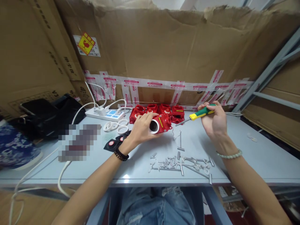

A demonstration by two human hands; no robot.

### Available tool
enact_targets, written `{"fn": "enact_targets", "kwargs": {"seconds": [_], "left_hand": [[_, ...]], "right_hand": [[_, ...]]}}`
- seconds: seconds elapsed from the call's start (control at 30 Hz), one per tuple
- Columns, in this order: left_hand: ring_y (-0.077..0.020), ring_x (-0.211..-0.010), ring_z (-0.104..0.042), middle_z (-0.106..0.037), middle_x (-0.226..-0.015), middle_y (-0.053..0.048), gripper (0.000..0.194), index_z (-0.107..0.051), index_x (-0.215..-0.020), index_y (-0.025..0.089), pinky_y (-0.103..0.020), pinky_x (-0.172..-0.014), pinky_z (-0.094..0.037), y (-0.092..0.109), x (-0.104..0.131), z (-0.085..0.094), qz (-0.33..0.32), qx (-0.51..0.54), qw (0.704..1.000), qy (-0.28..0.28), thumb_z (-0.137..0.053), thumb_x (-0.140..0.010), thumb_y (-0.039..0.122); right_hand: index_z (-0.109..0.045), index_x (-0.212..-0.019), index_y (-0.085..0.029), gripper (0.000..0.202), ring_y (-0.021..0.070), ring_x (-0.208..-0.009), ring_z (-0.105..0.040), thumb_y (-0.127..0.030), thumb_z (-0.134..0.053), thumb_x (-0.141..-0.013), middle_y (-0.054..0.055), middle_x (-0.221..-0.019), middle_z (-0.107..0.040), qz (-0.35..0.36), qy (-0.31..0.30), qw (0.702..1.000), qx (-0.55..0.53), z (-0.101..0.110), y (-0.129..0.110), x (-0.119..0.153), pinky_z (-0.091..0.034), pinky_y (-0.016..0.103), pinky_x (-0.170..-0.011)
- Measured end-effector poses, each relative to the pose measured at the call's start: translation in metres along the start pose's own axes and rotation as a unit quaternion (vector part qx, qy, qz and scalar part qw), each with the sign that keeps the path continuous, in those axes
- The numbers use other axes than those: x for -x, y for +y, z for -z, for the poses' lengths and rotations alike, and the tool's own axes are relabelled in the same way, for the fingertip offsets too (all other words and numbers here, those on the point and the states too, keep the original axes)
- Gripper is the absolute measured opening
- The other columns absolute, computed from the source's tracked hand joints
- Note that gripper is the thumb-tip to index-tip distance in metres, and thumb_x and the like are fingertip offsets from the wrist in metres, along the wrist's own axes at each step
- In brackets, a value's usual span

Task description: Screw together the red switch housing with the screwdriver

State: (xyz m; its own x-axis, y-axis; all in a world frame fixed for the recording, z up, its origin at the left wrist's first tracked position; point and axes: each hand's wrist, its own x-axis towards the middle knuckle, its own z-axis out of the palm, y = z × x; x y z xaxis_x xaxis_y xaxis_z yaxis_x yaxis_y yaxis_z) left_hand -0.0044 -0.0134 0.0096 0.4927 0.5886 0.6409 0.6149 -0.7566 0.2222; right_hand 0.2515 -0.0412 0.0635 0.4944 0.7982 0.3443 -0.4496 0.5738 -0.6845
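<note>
My left hand [144, 129] is wrapped round a red housing [164, 122] with a white ring in its round opening and a yellow label on one side. In my right hand [215, 120] is a screwdriver [199, 115] with a green and yellow handle, its shaft pointing left and down. The tip ends a little to the right of the red housing, apart from it. Several more red housings [140, 113] stand in a row behind my left hand. Loose white rings [122, 129] and black parts with red centres [112, 143] lie left of it.
Screws [171, 162] and T-shaped metal rods [195, 170] lie near the table's front edge. A white power strip [106, 114] with plugged cables stands at the back left. A black bag [53, 120] is further left. Large cardboard [164, 47] walls off the back.
</note>
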Motion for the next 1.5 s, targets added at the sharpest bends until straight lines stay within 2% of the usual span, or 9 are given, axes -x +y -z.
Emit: {"fn": "enact_targets", "kwargs": {"seconds": [0.13, 0.63, 0.9, 1.03, 1.13, 1.23, 1.3, 1.4, 1.5], "left_hand": [[-0.0289, -0.109, -0.056, -0.059, -0.118, -0.010, 0.065, -0.043, -0.118, 0.021, -0.043, -0.090, -0.039, 0.000, 0.000, -0.001, -0.004, 0.004, 1.000, -0.001, -0.072, -0.065, 0.047], [-0.0300, -0.108, -0.056, -0.059, -0.119, -0.012, 0.067, -0.043, -0.118, 0.020, -0.044, -0.089, -0.041, 0.003, -0.001, 0.002, 0.000, 0.003, 1.000, -0.011, -0.072, -0.065, 0.049], [-0.0296, -0.106, -0.057, -0.060, -0.119, -0.010, 0.067, -0.042, -0.117, 0.021, -0.044, -0.088, -0.041, 0.001, -0.001, 0.000, 0.000, -0.002, 1.000, -0.001, -0.074, -0.064, 0.047], [-0.0296, -0.103, -0.058, -0.061, -0.116, -0.010, 0.066, -0.044, -0.116, 0.020, -0.043, -0.087, -0.042, -0.001, -0.001, 0.003, 0.006, 0.001, 1.000, 0.005, -0.074, -0.063, 0.046], [-0.0289, -0.102, -0.057, -0.061, -0.114, -0.010, 0.065, -0.044, -0.116, 0.019, -0.042, -0.086, -0.042, -0.005, -0.001, 0.005, 0.010, 0.000, 1.000, 0.013, -0.074, -0.064, 0.046], [-0.0280, -0.100, -0.057, -0.060, -0.113, -0.010, 0.065, -0.044, -0.116, 0.019, -0.040, -0.085, -0.042, -0.008, -0.001, 0.008, 0.013, -0.007, 1.000, 0.020, -0.073, -0.065, 0.047], [-0.0279, -0.099, -0.057, -0.060, -0.112, -0.009, 0.064, -0.044, -0.116, 0.019, -0.040, -0.085, -0.041, -0.008, -0.002, 0.009, 0.010, -0.016, 1.000, 0.020, -0.072, -0.066, 0.047], [-0.0282, -0.098, -0.056, -0.061, -0.110, -0.009, 0.061, -0.046, -0.115, 0.018, -0.040, -0.084, -0.040, -0.008, -0.002, 0.010, 0.006, -0.034, 0.999, 0.012, -0.071, -0.067, 0.046], [-0.0280, -0.096, -0.056, -0.061, -0.108, -0.009, 0.058, -0.046, -0.115, 0.018, -0.039, -0.082, -0.040, -0.007, -0.001, 0.010, -0.002, -0.052, 0.999, 0.015, -0.068, -0.070, 0.047]], "right_hand": [[-0.042, -0.077, -0.023, 0.031, 0.0057, -0.063, -0.052, -0.005, -0.054, -0.055, -0.007, -0.068, -0.047, 0.021, -0.011, 1.000, -0.001, -0.003, 0.007, 0.005, -0.049, 0.024, -0.071], [-0.043, -0.077, -0.023, 0.029, 0.0058, -0.063, -0.052, -0.002, -0.052, -0.058, -0.008, -0.066, -0.049, 0.042, -0.005, 0.999, -0.007, -0.003, 0.011, 0.006, -0.049, 0.025, -0.075], [-0.042, -0.081, -0.023, 0.031, 0.0064, -0.066, -0.055, -0.006, -0.057, -0.060, -0.008, -0.069, -0.051, 0.077, -0.036, 0.996, 0.007, -0.002, 0.014, 0.011, -0.050, 0.027, -0.078], [-0.041, -0.085, -0.025, 0.029, 0.0096, -0.069, -0.060, -0.013, -0.060, -0.066, -0.008, -0.073, -0.054, 0.130, -0.081, 0.984, 0.088, 0.001, 0.019, 0.012, -0.051, 0.032, -0.079], [-0.044, -0.093, -0.026, 0.024, 0.0140, -0.073, -0.063, -0.021, -0.056, -0.073, -0.005, -0.076, -0.060, 0.166, -0.135, 0.955, 0.205, 0.009, 0.018, 0.008, -0.052, 0.035, -0.076], [-0.048, -0.104, -0.024, 0.028, 0.0173, -0.077, -0.064, -0.027, -0.052, -0.076, 0.000, -0.083, -0.065, 0.142, -0.184, 0.925, 0.302, 0.018, 0.010, 0.001, -0.054, 0.035, -0.069], [-0.052, -0.105, -0.023, 0.028, 0.0170, -0.073, -0.064, -0.031, -0.054, -0.078, 0.001, -0.084, -0.064, 0.124, -0.199, 0.909, 0.343, 0.020, 0.003, -0.003, -0.055, 0.032, -0.063], [-0.057, -0.096, -0.021, 0.025, 0.0149, -0.060, -0.064, -0.039, -0.061, -0.079, 0.000, -0.078, -0.061, 0.103, -0.209, 0.895, 0.380, 0.019, -0.003, -0.005, -0.055, 0.030, -0.053], [-0.056, -0.083, -0.019, 0.028, 0.0150, -0.048, -0.061, -0.045, -0.064, -0.077, -0.001, -0.060, -0.061, 0.089, -0.186, 0.891, 0.404, 0.018, -0.004, -0.006, -0.051, 0.028, -0.045]]}}
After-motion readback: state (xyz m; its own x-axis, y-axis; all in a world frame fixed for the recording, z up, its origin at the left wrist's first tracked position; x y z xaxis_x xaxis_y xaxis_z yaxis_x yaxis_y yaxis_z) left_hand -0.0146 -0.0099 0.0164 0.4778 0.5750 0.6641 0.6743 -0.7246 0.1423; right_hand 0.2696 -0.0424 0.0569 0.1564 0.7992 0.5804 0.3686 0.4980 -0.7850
